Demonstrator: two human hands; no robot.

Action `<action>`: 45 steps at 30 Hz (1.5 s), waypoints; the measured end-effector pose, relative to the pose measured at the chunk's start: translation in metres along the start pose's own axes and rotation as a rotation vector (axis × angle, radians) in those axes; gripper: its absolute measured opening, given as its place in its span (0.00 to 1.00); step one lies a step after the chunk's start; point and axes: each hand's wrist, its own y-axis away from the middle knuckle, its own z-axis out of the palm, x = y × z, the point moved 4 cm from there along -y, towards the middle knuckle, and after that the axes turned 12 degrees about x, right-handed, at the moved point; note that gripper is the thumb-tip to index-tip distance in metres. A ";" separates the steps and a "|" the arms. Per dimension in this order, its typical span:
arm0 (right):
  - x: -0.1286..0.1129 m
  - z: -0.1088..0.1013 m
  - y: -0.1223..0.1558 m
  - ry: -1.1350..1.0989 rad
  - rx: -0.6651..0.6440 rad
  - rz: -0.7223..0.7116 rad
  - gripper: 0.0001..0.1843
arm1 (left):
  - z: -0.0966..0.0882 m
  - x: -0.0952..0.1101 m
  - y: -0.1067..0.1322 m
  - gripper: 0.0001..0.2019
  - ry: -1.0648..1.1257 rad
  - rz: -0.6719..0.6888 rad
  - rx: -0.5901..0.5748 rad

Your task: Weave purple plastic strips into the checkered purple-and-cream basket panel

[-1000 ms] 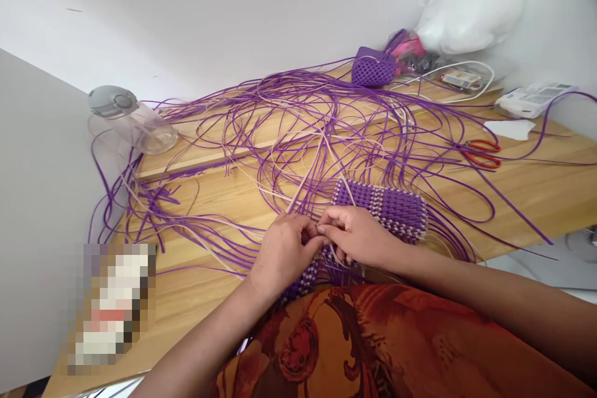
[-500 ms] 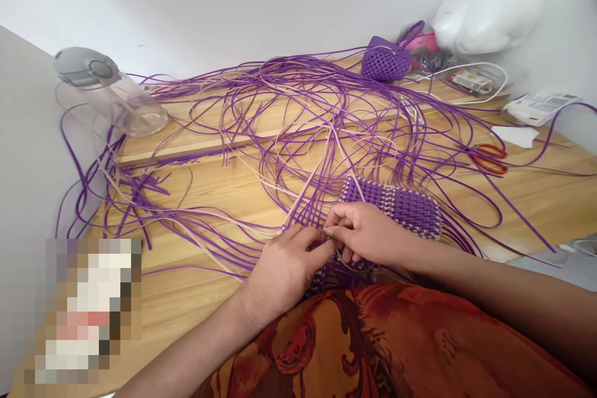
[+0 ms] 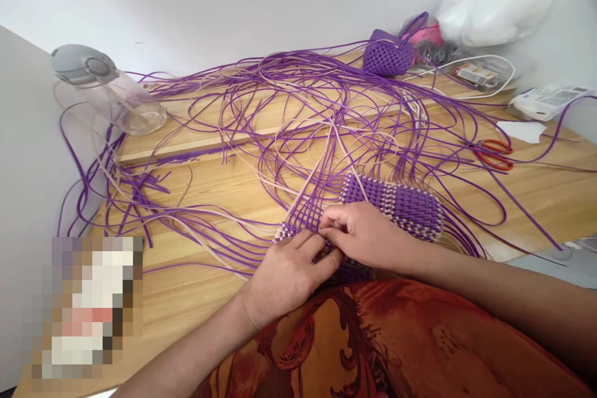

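A woven panel of purple and cream plastic strands lies at the table's near edge, with long loose strands fanning out from its sides. My left hand is closed on the near-left part of this weaving, fingers curled over it. Close against it, my right hand pinches at the same spot, thumb and forefinger together; the strand between those fingertips is mostly hidden. A small woven corner shows just beyond my left fingers. Purple strands run away from the hands across the table.
A clear bottle with a grey lid stands at the back left. Orange-handled scissors lie at right near a white paper scrap. A small purple woven pouch and a white plastic bag are at the back. Cut strand pieces lie left.
My right hand has shifted slightly left, and its fingers have come closer to my left hand. The woven corner beyond my left fingers shows more now.
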 end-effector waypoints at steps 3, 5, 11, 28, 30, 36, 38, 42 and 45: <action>-0.002 -0.003 -0.002 0.026 -0.017 -0.054 0.09 | 0.000 0.000 0.000 0.19 -0.012 -0.007 -0.003; -0.001 -0.005 -0.004 0.028 -0.028 -0.045 0.09 | 0.000 0.000 0.000 0.21 -0.026 -0.021 -0.015; 0.002 -0.007 -0.007 0.034 -0.043 -0.036 0.09 | 0.004 -0.001 0.000 0.13 -0.033 -0.069 -0.012; 0.015 0.004 0.000 -0.016 0.038 -0.130 0.08 | 0.014 -0.016 0.003 0.05 0.343 -0.331 0.278; 0.016 0.004 0.000 -0.038 0.038 -0.144 0.09 | 0.015 -0.015 0.005 0.08 0.313 -0.282 0.277; 0.017 0.005 0.000 -0.080 0.004 -0.198 0.10 | 0.017 -0.011 0.008 0.16 0.226 -0.148 0.254; 0.019 0.006 0.000 -0.082 0.014 -0.181 0.10 | 0.018 -0.009 0.006 0.12 0.195 -0.139 0.228; 0.020 0.007 0.002 -0.092 0.037 -0.157 0.10 | 0.019 -0.013 0.000 0.08 0.174 -0.285 0.212; 0.020 0.008 0.004 -0.158 0.053 -0.144 0.10 | 0.019 -0.015 -0.002 0.09 0.202 -0.321 0.225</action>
